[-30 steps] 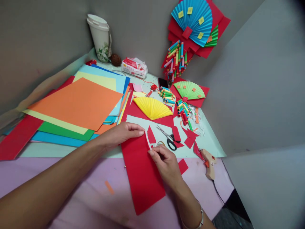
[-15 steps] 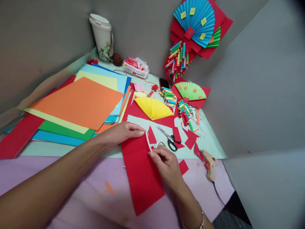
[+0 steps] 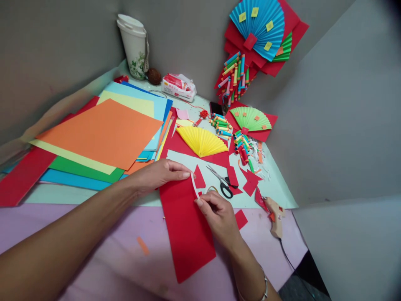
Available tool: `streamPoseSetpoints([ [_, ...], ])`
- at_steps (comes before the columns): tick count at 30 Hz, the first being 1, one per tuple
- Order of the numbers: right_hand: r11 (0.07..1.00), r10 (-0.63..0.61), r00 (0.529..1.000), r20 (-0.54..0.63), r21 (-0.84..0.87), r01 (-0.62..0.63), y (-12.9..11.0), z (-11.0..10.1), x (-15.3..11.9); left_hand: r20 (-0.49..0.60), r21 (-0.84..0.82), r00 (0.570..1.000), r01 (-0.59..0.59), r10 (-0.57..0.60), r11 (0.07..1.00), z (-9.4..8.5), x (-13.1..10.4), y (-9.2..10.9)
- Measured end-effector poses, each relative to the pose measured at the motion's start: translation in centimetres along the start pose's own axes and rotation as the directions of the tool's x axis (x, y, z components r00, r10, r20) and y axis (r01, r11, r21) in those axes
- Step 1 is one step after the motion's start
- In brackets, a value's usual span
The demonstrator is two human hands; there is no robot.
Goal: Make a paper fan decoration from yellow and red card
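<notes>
A long sheet of red paper (image 3: 188, 234) lies slanted at the table's front. Along its upper right edge runs a narrow white strip (image 3: 194, 185). My left hand (image 3: 159, 175) pinches the strip's upper end between thumb and fingers, over the red paper. At the strip's lower end, my right hand (image 3: 217, 211) grips it with thumb and forefinger. Just beyond the hands are scissors (image 3: 224, 184) with black handles and a red triangular scrap (image 3: 199, 177). A yellow pleated fan (image 3: 202, 142) lies farther back on red paper.
Coloured sheets (image 3: 103, 133) are stacked at left. A white cup (image 3: 134, 46) and a tissue pack (image 3: 178, 87) stand behind. Small paper rolls (image 3: 221, 125), a green fan (image 3: 250, 118) and a glue gun (image 3: 276, 217) with its cord lie to the right. A blue fan (image 3: 261, 27) decorates the wall.
</notes>
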State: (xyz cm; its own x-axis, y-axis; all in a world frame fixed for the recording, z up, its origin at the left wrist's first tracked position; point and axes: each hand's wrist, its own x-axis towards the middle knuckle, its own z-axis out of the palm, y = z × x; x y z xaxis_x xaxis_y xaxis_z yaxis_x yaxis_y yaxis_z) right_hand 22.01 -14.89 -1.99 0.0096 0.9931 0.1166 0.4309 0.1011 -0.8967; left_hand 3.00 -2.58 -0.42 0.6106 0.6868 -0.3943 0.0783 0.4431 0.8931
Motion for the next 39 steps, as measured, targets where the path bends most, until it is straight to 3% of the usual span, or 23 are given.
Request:
streamPoseSetpoints([
  [20,1.000,0.008,1.000,-0.017,-0.014,-0.009,0.06,0.14,0.10,0.004,-0.017,1.000,0.009,-0.009,1.000,0.20,-0.12,0.20],
  [27,1.000,0.021,0.999,-0.026,-0.012,-0.021,0.31,0.24,0.04,-0.054,0.009,0.998,0.020,-0.020,1.000,0.51,-0.28,0.63],
  [39,0.999,0.042,0.998,-0.053,-0.014,-0.043,0.23,0.48,0.08,-0.057,0.006,0.998,0.012,-0.011,1.000,0.68,-0.31,0.64],
])
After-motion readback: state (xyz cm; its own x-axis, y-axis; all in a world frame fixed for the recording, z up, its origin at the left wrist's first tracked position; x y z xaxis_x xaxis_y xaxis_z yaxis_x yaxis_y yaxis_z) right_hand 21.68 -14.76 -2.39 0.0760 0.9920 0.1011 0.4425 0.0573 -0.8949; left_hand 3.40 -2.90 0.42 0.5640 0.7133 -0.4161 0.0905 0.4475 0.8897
